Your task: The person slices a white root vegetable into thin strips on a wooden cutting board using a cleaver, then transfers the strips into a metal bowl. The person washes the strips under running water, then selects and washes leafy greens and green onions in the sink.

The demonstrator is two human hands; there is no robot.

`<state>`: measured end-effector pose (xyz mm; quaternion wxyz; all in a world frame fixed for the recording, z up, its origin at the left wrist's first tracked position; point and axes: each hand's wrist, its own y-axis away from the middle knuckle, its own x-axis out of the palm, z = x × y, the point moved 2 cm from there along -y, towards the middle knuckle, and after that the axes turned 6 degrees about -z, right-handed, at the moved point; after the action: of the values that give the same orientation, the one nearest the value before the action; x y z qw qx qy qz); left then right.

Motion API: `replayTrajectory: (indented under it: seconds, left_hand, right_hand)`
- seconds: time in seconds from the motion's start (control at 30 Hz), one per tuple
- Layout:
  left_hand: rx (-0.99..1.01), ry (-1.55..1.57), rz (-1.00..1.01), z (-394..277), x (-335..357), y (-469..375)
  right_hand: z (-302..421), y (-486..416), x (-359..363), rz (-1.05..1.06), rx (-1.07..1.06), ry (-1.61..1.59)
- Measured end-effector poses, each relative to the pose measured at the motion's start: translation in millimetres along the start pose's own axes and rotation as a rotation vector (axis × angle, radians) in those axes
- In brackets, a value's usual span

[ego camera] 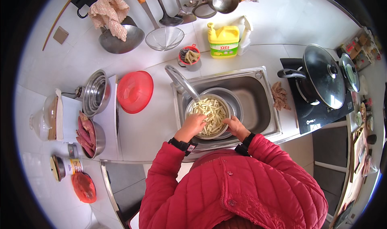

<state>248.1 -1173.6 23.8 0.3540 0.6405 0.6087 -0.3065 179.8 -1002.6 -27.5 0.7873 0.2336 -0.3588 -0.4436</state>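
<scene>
Pale cut vegetable strips (213, 117) fill a round metal bowl (227, 105) in the stainless steel sink (267, 108). My left hand (192, 124) is at the bowl's left side, its fingertips among the strips; whether they pinch any is hidden. With thumb and fingers, my right hand (236, 126) grips the bowl's right rim. Beneath and behind this bowl lies a larger metal basin (237, 103). The curved chrome faucet (183, 82) ends over the bowl's upper left edge. Both wrists wear dark bands, below red quilted sleeves.
Left of the sink is a red plastic basin (135, 91); farther left, a metal bowl (101, 138) holds reddish sweet potatoes (86, 133). A yellow detergent jug (223, 41) stands behind the sink. At right lie a crumpled cloth (279, 96) and a cooktop (314, 120) bearing a lidded pan (323, 76).
</scene>
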Motion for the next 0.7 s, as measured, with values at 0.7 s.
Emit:
replayTrajectory:
  seconds: [0.7]
  left_hand:
    - [-0.265,-0.041,-0.284,29,-12,71]
  right_hand:
    - [-32,-29,75,0.228,0.095,0.123]
